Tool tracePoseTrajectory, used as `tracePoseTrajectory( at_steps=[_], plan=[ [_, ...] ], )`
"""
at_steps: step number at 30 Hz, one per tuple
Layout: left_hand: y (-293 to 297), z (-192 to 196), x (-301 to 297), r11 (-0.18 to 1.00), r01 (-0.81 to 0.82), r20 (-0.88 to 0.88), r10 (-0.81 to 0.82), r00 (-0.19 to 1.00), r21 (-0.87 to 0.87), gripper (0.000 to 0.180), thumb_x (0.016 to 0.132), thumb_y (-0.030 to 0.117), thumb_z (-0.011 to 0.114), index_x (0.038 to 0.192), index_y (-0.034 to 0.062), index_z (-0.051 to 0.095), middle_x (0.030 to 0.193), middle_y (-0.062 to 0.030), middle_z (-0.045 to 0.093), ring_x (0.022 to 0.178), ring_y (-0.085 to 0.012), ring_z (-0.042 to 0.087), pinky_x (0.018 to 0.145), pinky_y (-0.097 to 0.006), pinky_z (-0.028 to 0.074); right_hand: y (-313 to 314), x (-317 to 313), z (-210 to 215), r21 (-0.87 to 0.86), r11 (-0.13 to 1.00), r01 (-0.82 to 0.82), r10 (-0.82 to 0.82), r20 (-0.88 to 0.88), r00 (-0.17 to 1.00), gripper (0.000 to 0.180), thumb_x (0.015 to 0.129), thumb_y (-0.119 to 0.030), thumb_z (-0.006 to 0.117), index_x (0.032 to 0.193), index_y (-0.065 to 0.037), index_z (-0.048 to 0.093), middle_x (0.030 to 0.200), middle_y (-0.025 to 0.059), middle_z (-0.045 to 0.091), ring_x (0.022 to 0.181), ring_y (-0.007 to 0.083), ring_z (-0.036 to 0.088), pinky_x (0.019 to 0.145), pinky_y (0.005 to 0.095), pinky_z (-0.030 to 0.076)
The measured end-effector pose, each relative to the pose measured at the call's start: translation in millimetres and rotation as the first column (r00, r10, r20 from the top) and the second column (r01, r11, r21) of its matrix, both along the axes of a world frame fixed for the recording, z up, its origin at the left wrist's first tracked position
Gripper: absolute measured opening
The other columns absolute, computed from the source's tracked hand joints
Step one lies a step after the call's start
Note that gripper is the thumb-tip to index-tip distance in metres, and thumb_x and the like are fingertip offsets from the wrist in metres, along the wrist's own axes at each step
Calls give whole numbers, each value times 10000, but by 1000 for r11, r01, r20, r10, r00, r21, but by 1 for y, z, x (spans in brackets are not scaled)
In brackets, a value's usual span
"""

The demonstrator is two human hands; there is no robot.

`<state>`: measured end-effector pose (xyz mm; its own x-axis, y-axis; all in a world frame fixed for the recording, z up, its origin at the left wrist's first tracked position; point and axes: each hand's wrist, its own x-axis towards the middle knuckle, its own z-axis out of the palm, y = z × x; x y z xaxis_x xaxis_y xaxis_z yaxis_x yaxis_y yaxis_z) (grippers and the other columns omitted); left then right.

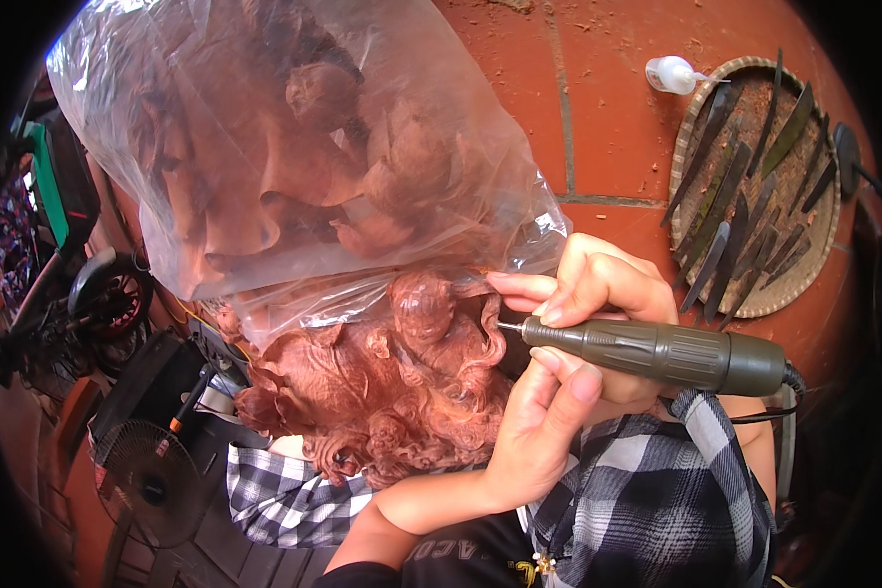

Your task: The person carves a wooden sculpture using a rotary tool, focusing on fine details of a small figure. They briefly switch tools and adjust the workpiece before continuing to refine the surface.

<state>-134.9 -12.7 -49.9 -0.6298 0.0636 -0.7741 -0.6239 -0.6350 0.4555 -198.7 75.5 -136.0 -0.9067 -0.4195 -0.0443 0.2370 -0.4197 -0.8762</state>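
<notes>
Fingers of right hand (pixel 608 289) pinching olive rotary handpiece (pixel 657 353) pen-style; left hand (pixel 544 421) clamping underneath, steadying. We're keeping bit (pixel 510 327) light against red wood carving (pixel 402 382), at nine o'clock of grip, clear of plastic bag (pixel 294 147).

Woodcarving workshop, informal, probably a home yard or porch. Evidence: big reddish carved wood piece (pixel 392 392) half under a plastic bag (pixel 265 147), round woven tray (pixel 755 186) full of chisels, rotary handpiece (pixel 657 353) in use, wood chips on the red tile floor (pixel 608 127). Also a floor fan (pixel 152 480) and a parked motorbike (pixel 88 294) at the left edge.
</notes>
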Motion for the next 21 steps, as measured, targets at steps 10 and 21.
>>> tracePoseTrajectory(
  at_steps=[10,21],
  plan=[
    [-2,-1,9,999,-39,1,39,999,12,251,1032,266,487,1131,36,468,1158,-37,524,1088,-90,485,964,-254,393,-8,12,-3,-15,996,90,-91,-23,996,182,712,-1,735,786,23,570,728,104,509,666,194,604,923,502,553],
    [-1,-3,-5,994,109,15,-109,994,2,282,1011,186,516,1191,-24,460,1154,-91,569,1083,-131,547,944,-289,436,-1,14,-6,42,995,94,-92,-46,995,196,728,-61,775,859,17,653,756,115,625,710,209,672,872,509,573]
  ],
)
